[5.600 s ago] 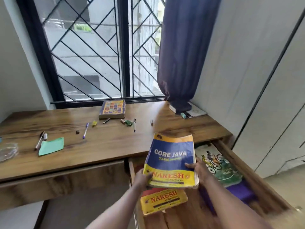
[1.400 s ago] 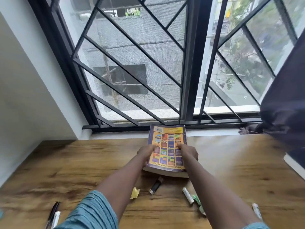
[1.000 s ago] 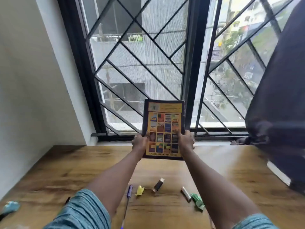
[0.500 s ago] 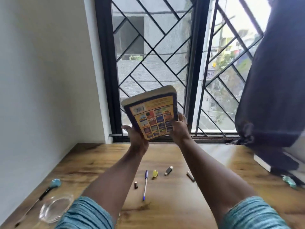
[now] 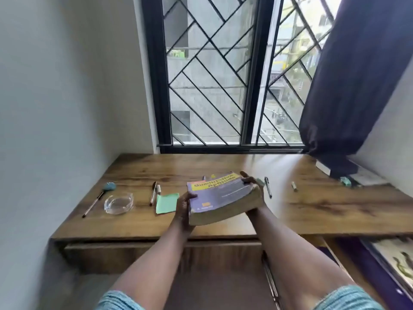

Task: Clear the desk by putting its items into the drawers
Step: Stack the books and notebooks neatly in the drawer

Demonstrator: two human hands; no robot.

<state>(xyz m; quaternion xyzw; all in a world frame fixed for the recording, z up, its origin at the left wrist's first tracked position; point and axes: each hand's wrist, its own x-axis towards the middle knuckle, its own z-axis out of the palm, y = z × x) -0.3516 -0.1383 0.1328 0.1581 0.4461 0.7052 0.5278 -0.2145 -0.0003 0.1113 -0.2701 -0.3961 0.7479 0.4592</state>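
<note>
Purple-covered with a yellow title band, the thick book (image 5: 220,194) is held in the air above the front edge of the wooden desk (image 5: 312,209), tilted, its yellowed page edges facing the camera; the left hand (image 5: 184,206) grips its near left corner, thumb on the cover; the right hand (image 5: 251,180) reaches under the right side, fingers curled over the far corner; the hands are apart, both clamped on the book. On the desk to the left lie a green sticky note (image 5: 167,202), two pens (image 5: 153,193) side by side, a glass dish (image 5: 119,202) and a pen with a teal top (image 5: 98,200); another pen (image 5: 267,186) lies just right of the book. Low on the right a drawer (image 5: 344,262) stands open; the left drawer (image 5: 134,256) is closed; a dark curtain (image 5: 348,86) hangs by the window.
</note>
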